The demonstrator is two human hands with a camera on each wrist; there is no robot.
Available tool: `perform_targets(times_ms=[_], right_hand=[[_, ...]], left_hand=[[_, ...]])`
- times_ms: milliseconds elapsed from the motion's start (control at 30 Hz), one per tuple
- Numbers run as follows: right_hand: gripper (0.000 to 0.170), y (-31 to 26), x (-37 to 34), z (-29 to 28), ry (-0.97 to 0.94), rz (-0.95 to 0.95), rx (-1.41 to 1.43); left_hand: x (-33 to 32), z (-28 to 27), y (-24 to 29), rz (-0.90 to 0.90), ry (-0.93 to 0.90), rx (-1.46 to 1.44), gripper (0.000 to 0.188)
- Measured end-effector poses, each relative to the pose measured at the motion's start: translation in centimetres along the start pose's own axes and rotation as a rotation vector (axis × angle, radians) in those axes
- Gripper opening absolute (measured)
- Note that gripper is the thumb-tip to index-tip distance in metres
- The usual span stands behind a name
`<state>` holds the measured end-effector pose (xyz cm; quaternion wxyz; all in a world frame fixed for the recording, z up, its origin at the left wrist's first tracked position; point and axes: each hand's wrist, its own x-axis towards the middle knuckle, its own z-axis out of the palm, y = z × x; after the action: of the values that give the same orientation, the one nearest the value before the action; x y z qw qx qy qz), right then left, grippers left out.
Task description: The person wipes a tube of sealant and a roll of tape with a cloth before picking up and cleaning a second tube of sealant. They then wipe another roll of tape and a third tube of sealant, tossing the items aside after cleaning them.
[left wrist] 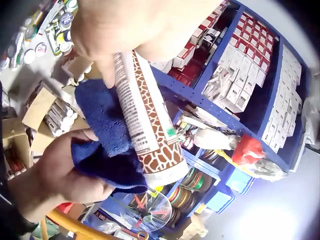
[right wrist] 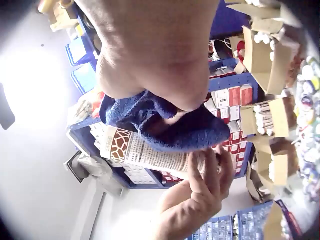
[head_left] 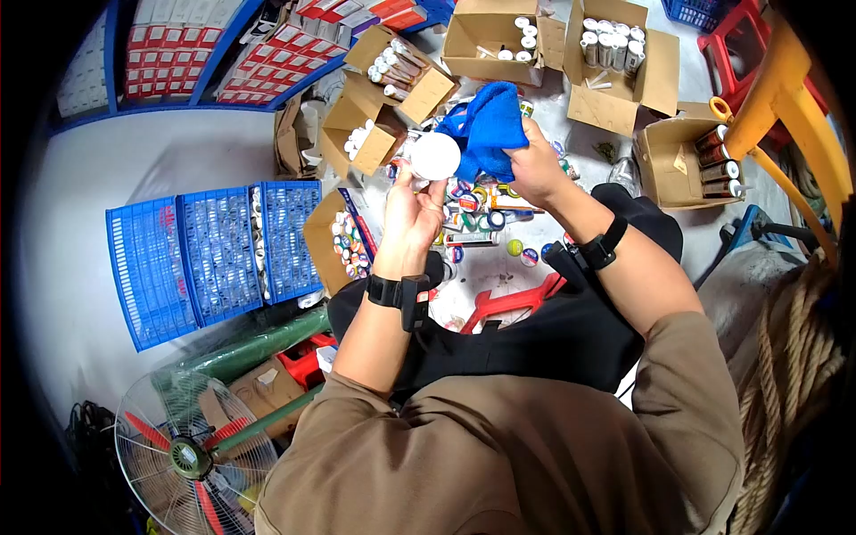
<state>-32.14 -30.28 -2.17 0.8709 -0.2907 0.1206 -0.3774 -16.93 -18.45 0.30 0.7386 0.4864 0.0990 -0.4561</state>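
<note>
A white tube with a brown giraffe-like pattern [left wrist: 150, 120] is gripped near one end by my left hand [head_left: 415, 214], its fingers curled round it in the right wrist view. The head view shows the tube's round white end [head_left: 436, 157]. My right hand [head_left: 538, 167] holds a bunched blue cloth [head_left: 495, 129], which lies against the tube's side in both wrist views [right wrist: 185, 132]. Part of the right hand's fingers is hidden by the cloth.
Small round tins and tubes [head_left: 473, 218] lie scattered on the floor below the hands. Cardboard boxes with tubes [head_left: 615, 102] stand around them. Blue crates [head_left: 214, 259] are at the left, a fan [head_left: 189, 456] at the lower left, a yellow frame [head_left: 785, 98] at the right.
</note>
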Motion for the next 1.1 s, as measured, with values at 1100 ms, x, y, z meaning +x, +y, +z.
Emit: perform_targets(times_ms=[1100], right_hand=[[0.037, -0.5, 1.2, -3.2, -0.248, 0.409, 0.011]], left_hand=[[-3.1, 8.6, 4.9, 0.397, -0.565, 0.438, 0.041]])
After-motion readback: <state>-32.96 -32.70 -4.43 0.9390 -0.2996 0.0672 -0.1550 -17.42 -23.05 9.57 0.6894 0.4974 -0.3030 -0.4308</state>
